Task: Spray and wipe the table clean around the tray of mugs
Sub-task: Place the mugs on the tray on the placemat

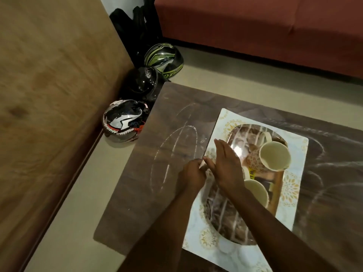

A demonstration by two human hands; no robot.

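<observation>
The white rectangular tray with gold floral print [294, 154] sits on the dark wood-grain counter [157, 173], its long axis running from the near edge away toward the red sofa [255, 26]. It carries two cream mugs: one lying tipped on its side [274, 157], the other upright nearer the person [257, 191]. Pale curved streaks, probably spray residue or wipe marks, loop across the counter on both sides of the tray.

Both hands meet at the tray's left edge. The left hand [191, 174] has its fingers curled, pinching that rim or something small against it; I cannot tell which. The right hand [225, 163] lies flat, fingers straight and together, reaching across from the right with its fingertips beside the left hand. The tray extends rightward from both hands, so any shove or lift would start from this left edge, and the tipped mug might roll.

No spray bottle or cloth is in sight. Three motorcycle helmets [123, 120] rest on the floor beyond the counter's left corner.
</observation>
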